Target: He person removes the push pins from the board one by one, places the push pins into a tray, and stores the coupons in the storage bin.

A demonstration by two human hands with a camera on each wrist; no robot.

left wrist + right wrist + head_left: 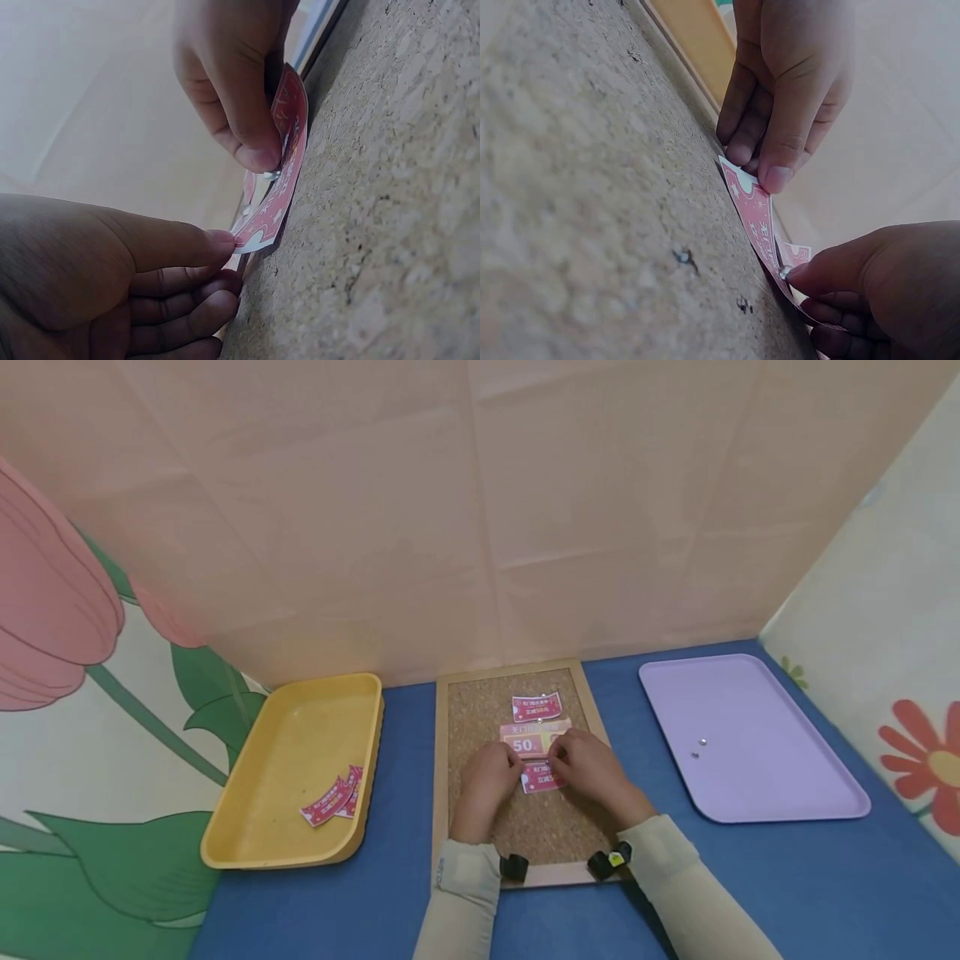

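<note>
Coupon (542, 778), the lowest on the cork board (525, 831), lies between both hands, its long axis going from left to right. Left hand (486, 774) pinches its left end; right hand (588, 766) has fingers curled at a silvery pin (784, 273), with thumb on it, toward the right end. Neither hand is nearer. Board rests on the blue bench (408, 760), yellow tray (300, 735) at left, lilac tray (765, 735) at right.

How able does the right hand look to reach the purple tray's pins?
Likely yes: nothing appears to block the right hand from the pins on the purple tray, though it would first need to release the coupon.
</note>
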